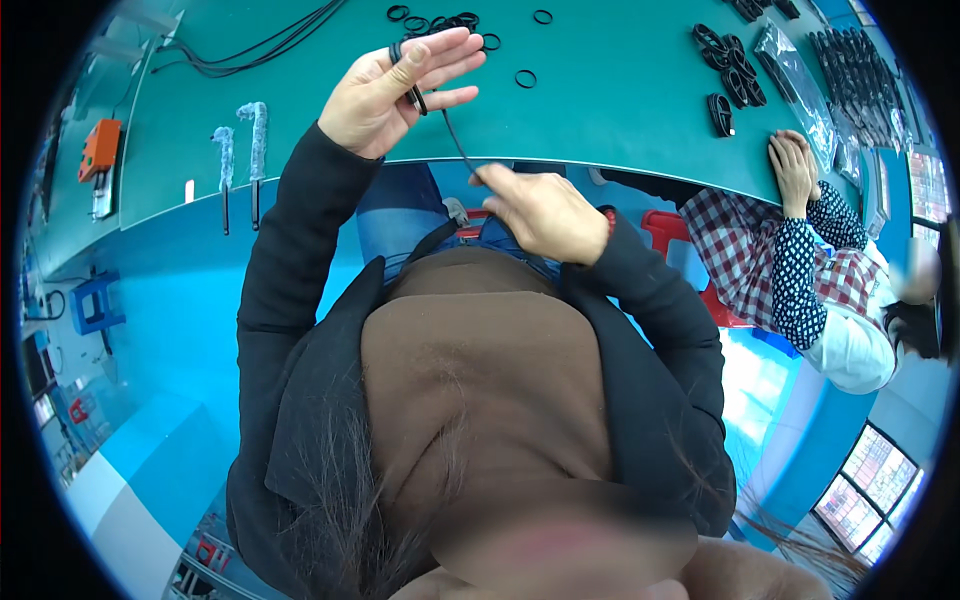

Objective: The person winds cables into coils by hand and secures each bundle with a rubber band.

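My left hand [390, 92] is raised over the near edge of the green table, palm turned inward and fingers stretched out. A thin black cable [418, 101] is looped around its fingers, and the thumb lies across the coil. From there the cable runs down past the table edge to my right hand [552, 217]. The fingers of my right hand are closed on it in front of my body, slightly blurred. Beyond my left hand lie several small black rings [526, 78] on the table, some of them heaped together.
Long black cables [262, 58] lie at the far left, near two plastic-wrapped rods [255, 150] and an orange device [99, 150]. Bundled black cables [738, 72] and clear plastic bags [795, 85] lie at the right. Another person's hands [792, 168] rest at the right table edge.
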A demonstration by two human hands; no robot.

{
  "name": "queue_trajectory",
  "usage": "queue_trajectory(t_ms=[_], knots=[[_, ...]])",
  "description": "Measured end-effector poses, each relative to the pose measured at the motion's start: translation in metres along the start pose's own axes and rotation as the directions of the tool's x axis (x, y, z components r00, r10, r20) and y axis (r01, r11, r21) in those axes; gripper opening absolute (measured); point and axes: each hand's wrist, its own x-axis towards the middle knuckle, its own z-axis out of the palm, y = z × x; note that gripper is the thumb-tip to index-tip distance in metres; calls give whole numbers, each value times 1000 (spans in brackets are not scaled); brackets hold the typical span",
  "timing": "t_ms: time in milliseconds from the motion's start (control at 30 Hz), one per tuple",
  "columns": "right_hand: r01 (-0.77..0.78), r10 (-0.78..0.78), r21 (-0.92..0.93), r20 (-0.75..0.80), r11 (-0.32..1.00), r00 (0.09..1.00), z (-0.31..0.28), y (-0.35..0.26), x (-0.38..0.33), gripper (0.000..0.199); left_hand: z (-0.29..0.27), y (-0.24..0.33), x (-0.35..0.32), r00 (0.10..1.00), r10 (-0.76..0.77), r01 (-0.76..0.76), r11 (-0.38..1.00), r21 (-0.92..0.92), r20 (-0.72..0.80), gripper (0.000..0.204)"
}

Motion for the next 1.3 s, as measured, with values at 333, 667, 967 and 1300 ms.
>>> queue_trajectory(t_ms=[333,667,967,1300], knots=[[207,-195,-180,82,962,977,-33,-25,23,9,0,0,-1,994,81,-90,987,-130,-75,61],[175,-168,1,-275,985,947,-65,20,57,7,38,-24,-20,943,-232,240,971,-3,238,55],[4,37,179,-226,984,973,-4,25,7,16,30,14,-6,990,-113,132,949,-287,82,61],[87,-91,-69,-69,994,993,-75,4,-20,24,62,-35,29,956,-228,145,914,378,185,65]])
